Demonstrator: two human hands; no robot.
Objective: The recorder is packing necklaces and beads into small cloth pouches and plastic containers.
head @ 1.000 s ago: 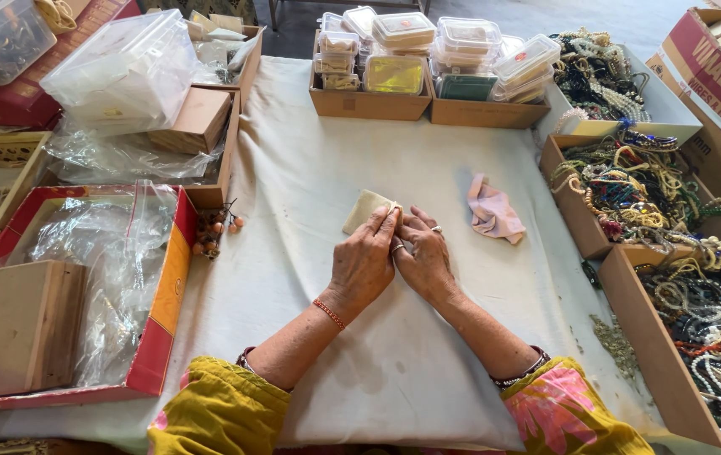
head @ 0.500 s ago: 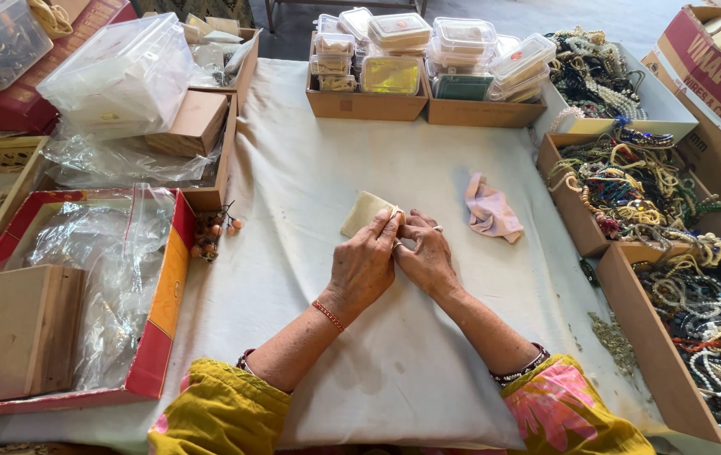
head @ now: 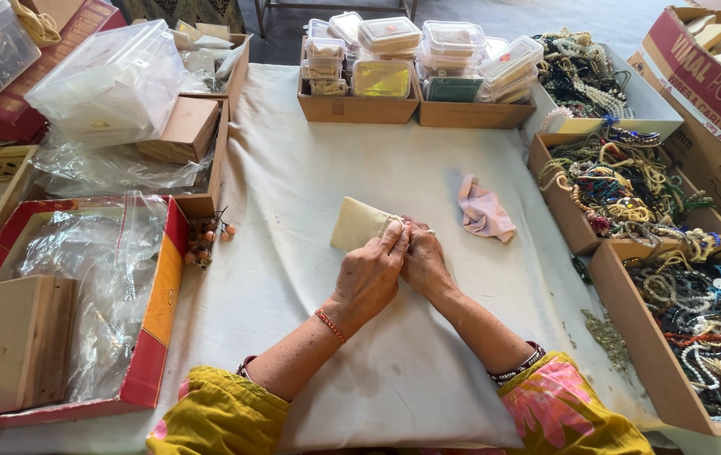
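The left hand (head: 370, 274) and right hand (head: 424, 265) met, fingers pinched together on the mouth of a small cream cloth pouch (head: 359, 224) lying on the cloth-covered tabletop (head: 310, 185); its contents were hidden.

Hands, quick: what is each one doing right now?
Left hand: fingers closed, pinching the end of the cream cloth pouch.
Right hand: fingers curled at the same pouch end, touching it; whether it grips cannot be told.

A white cloth (head: 310, 177) covers the counter, with faint stains near. At the far side, a grey floor (head: 478, 13) and thin metal furniture legs (head: 335, 7) are visible. Light is soft and even.
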